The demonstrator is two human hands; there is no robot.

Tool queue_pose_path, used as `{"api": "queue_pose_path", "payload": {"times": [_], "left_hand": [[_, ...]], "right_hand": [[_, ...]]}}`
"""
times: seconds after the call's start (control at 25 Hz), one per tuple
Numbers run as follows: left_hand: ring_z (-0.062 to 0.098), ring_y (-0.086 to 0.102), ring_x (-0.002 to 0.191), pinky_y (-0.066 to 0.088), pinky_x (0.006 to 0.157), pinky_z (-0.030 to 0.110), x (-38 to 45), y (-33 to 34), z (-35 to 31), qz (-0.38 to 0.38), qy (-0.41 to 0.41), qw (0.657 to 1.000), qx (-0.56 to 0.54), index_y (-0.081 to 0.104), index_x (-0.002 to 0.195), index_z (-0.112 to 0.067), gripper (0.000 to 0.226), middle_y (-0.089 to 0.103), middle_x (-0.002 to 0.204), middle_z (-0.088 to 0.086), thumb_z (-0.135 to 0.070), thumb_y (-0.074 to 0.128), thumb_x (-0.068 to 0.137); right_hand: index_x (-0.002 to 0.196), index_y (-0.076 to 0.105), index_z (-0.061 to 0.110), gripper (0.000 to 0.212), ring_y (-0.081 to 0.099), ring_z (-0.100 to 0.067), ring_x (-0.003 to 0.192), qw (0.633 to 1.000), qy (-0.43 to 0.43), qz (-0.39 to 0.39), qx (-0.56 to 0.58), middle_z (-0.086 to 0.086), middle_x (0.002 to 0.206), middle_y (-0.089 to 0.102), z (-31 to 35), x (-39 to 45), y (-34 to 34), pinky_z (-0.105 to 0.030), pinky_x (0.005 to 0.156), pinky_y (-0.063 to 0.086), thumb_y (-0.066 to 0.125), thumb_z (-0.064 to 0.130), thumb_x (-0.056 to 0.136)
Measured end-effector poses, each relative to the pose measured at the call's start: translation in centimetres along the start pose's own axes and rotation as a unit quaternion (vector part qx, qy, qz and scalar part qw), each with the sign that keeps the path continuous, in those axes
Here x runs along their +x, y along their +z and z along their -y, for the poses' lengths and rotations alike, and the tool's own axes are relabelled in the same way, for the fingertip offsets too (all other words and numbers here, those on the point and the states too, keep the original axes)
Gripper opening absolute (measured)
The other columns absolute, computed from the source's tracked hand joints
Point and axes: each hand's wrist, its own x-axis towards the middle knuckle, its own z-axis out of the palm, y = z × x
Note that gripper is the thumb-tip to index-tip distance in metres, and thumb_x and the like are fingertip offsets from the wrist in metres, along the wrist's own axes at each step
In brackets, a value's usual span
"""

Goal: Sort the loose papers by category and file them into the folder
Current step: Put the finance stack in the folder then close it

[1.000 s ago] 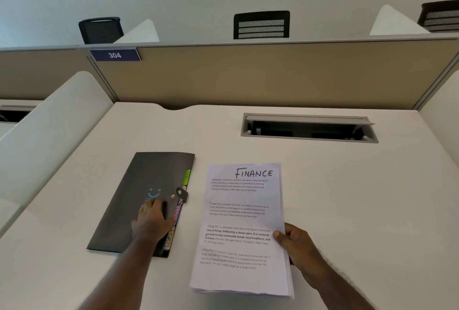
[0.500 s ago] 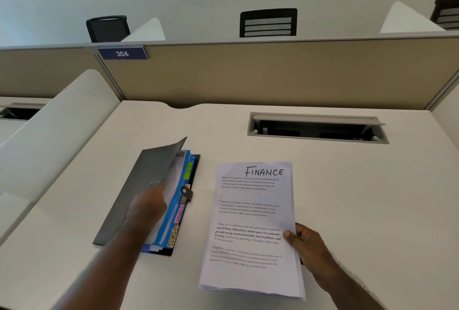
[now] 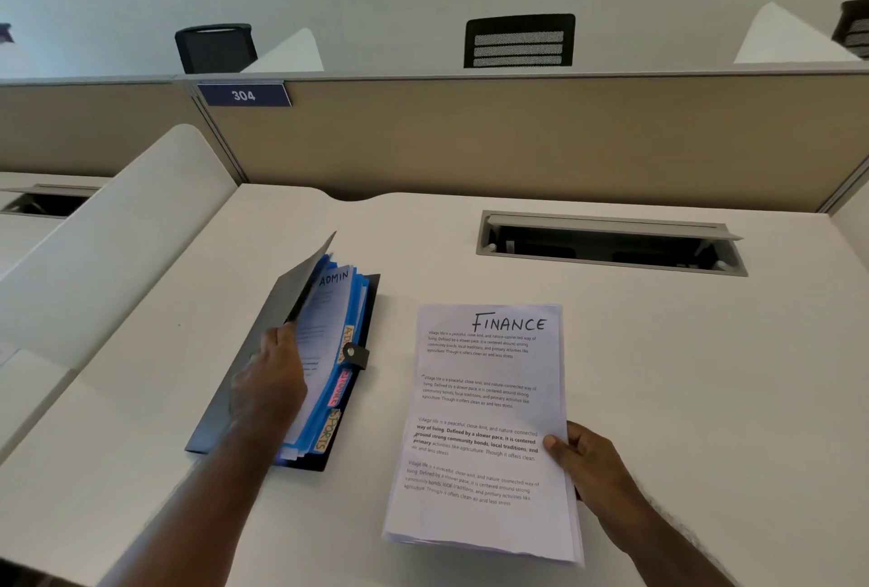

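Note:
A dark grey folder [image 3: 244,391] lies on the white desk [image 3: 705,375] at the left. Its front cover is lifted. My left hand [image 3: 270,382] grips that cover and some front sheets, exposing a page headed ADMIN [image 3: 331,299] and blue dividers with coloured tabs. To the right lies a stack of white papers [image 3: 484,426], its top sheet headed FINANCE. My right hand [image 3: 588,457] holds the stack by its lower right edge, thumb on top.
A grey cable tray opening [image 3: 611,243] is set into the desk behind the papers. A tan partition [image 3: 517,139] with a 304 plate runs along the back. A white side divider [image 3: 108,248] stands at the left. Black chairs show beyond the partition.
My left hand has lifted the folder's cover from closed to wide open, turning past the HR page to the ADMIN page. The paper stack stays in my right hand.

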Motion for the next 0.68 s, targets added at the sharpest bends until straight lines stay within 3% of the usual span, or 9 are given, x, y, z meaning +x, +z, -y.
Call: {"api": "queue_pose_path", "payload": {"times": [0.12,0.28,0.32,0.4,0.48,0.56,0.68], "left_hand": [[0.024,0.061,0.090,0.051,0.060,0.036,0.1,-0.6,0.5,0.009,0.030,0.999,-0.010,0.043,0.126,-0.023,0.046,0.047,0.128,0.006,-0.006,0.058,0.086],[0.026,0.058,0.101,0.051,0.074,0.041,0.4,-0.7,0.0,0.034,0.008,0.999,-0.006,0.050,0.125,-0.013,0.036,0.049,0.123,0.007,-0.013,0.053,0.090],[0.027,0.057,0.105,0.051,0.076,0.042,0.4,-0.7,-0.1,0.034,0.006,0.999,0.004,0.046,0.128,-0.012,0.042,0.049,0.122,0.007,-0.023,0.058,0.089],[0.024,0.055,0.108,0.053,0.074,0.040,0.4,-0.4,-0.1,0.042,0.010,0.998,0.044,0.038,0.130,-0.012,0.078,0.047,0.121,0.006,-0.053,0.073,0.074],[0.022,0.054,0.108,0.056,0.073,0.038,0.2,0.3,0.1,0.040,0.022,0.996,0.080,0.035,0.131,-0.010,0.101,0.046,0.118,0.006,-0.065,0.079,0.059],[0.023,0.052,0.109,0.058,0.071,0.037,-0.1,0.9,0.2,0.026,0.031,0.994,0.101,0.035,0.133,-0.008,0.101,0.046,0.118,0.008,-0.059,0.081,0.060],[0.024,0.051,0.110,0.057,0.066,0.035,-0.7,1.2,-0.2,0.010,0.035,0.994,0.104,0.039,0.135,-0.005,0.076,0.047,0.122,0.010,-0.030,0.075,0.074]], "right_hand": [[0.105,0.068,0.016,0.016,0.073,-0.028,0.089,1.000,0.002,-0.007,-0.004,-0.003,0.094,0.077,0.0,0.1,0.0,-0.052,0.083,0.056,0.054,0.016,0.096],[0.105,0.068,0.017,0.016,0.072,-0.028,0.090,1.000,0.004,-0.007,-0.006,-0.002,0.095,0.077,0.2,0.1,0.1,-0.054,0.084,0.054,0.054,0.017,0.096],[0.105,0.068,0.018,0.016,0.072,-0.028,0.090,1.000,0.004,-0.006,-0.006,-0.002,0.095,0.077,0.3,0.0,0.2,-0.054,0.084,0.054,0.054,0.017,0.096],[0.105,0.068,0.017,0.016,0.072,-0.030,0.091,1.000,0.003,-0.006,-0.005,-0.003,0.096,0.077,0.4,0.1,0.2,-0.055,0.085,0.054,0.055,0.017,0.096],[0.105,0.068,0.016,0.016,0.072,-0.030,0.091,1.000,0.003,-0.007,-0.001,-0.004,0.095,0.077,0.4,0.1,0.2,-0.053,0.084,0.056,0.055,0.016,0.096],[0.105,0.068,0.015,0.016,0.072,-0.029,0.090,1.000,0.004,-0.007,-0.001,-0.004,0.095,0.077,0.4,0.1,0.3,-0.052,0.083,0.056,0.055,0.015,0.096],[0.107,0.068,0.015,0.017,0.073,-0.028,0.090,1.000,0.005,-0.003,0.003,-0.004,0.096,0.077,0.6,0.1,0.5,-0.048,0.081,0.057,0.055,0.015,0.096]]}}
